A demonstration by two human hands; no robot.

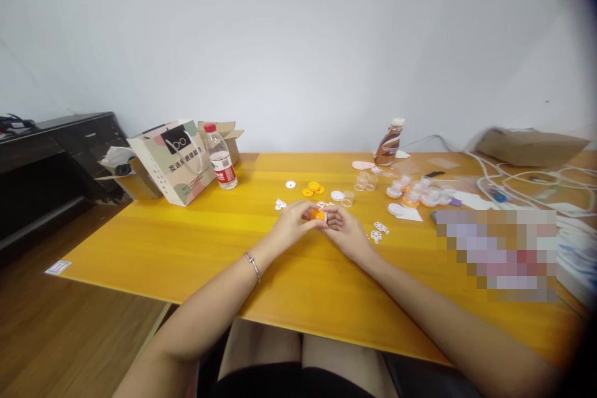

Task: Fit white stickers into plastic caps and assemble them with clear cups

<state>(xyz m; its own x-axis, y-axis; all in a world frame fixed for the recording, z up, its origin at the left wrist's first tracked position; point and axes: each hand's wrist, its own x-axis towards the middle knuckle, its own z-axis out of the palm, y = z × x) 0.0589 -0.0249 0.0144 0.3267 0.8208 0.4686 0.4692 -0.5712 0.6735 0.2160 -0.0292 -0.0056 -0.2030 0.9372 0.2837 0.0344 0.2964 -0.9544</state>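
Observation:
An orange round piece (318, 216) is held between my two hands above the table's middle. My left hand (295, 222) has its fingers and thumb closed around the piece from the left. From the right, my right hand (344, 230) has its curled fingers pressed at the piece's edge, where something white shows. Just beyond my hands lie orange discs (312, 189), a white disc (290, 185) and a white ring (337, 196). Small white parts (280, 204) are left of my hands, and white openwork pieces (375, 236) are right of them.
On the wooden table (186, 255) stand a paper bag (180, 165), a water bottle (221, 158) and a brown bottle (388, 144). Clear cups with orange parts (420, 191) cluster at the right, near white cables (527, 179) and a pixelated object (504, 252).

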